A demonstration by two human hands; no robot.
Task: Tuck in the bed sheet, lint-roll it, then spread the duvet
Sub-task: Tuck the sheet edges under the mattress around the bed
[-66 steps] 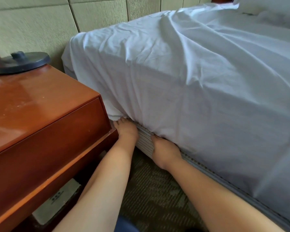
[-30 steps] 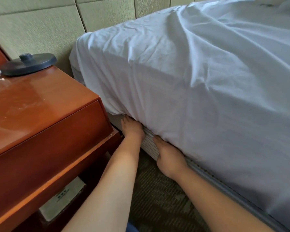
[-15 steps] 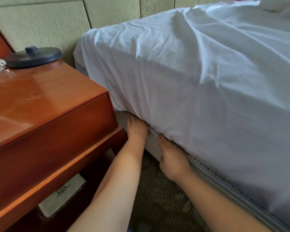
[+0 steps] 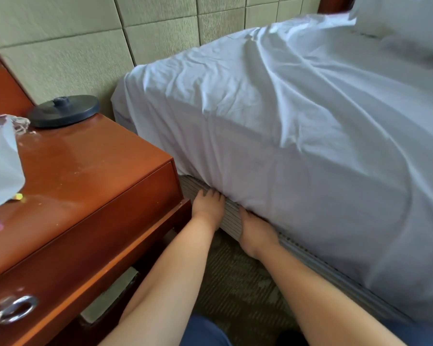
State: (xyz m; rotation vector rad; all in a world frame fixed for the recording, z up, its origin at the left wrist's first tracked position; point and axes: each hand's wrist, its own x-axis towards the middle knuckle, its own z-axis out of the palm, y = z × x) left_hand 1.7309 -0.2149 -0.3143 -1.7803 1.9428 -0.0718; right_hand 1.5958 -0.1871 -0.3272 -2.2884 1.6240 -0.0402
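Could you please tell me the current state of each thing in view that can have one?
White bed sheet: wrinkled, draped over the mattress, lower edge being tucked.
Left hand: fingertips under the sheet edge.
Right hand: fingers hidden under the sheet.
Orange wooden nightstand drawer: closed.
Dark round kettle base: bare.

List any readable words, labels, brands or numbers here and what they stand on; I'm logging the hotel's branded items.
None can be read.
Pale card on the nightstand's lower shelf: mostly hidden, no print legible.
Clear wrapper on the nightstand top: no text shows.
Dark round base, white sheet: no label visible.
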